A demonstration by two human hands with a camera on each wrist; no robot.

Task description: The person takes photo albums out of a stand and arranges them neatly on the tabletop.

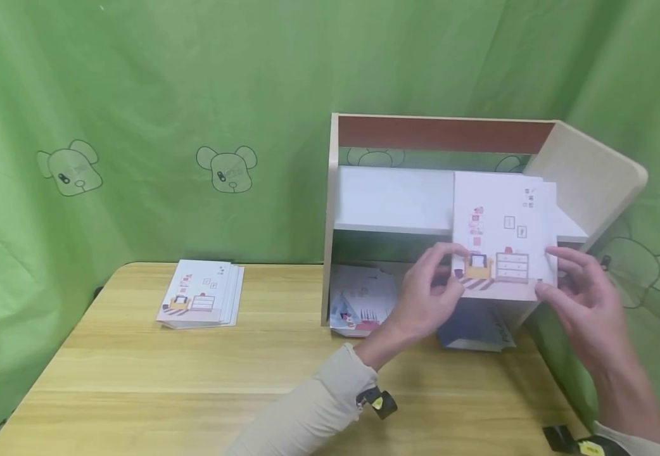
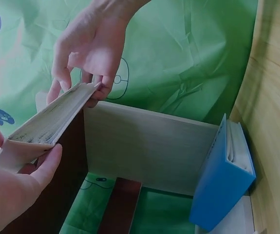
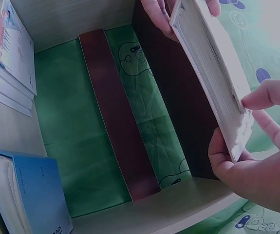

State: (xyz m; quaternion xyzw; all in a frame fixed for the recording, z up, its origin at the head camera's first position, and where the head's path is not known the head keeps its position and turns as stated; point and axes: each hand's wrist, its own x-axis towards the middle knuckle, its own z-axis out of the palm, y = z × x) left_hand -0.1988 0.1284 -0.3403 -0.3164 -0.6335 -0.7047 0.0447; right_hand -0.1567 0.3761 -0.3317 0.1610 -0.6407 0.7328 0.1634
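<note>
Wooden tabletop (image 1: 193, 373) spreads left of the shelf (image 1: 598, 164), left-hand fingers (image 1: 446, 296) and right-hand fingers (image 1: 583, 259) clamping booklets (image 1: 501, 218) by opposite edges.

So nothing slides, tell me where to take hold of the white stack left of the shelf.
Probably its two side edges, coming from left and right together: the white stack lies flat on the table, layers fanned rightward, both sides exposed.

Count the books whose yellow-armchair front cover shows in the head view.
2: the top book on the table, the held book between left hand and right hand. More may be hidden underneath.
</note>
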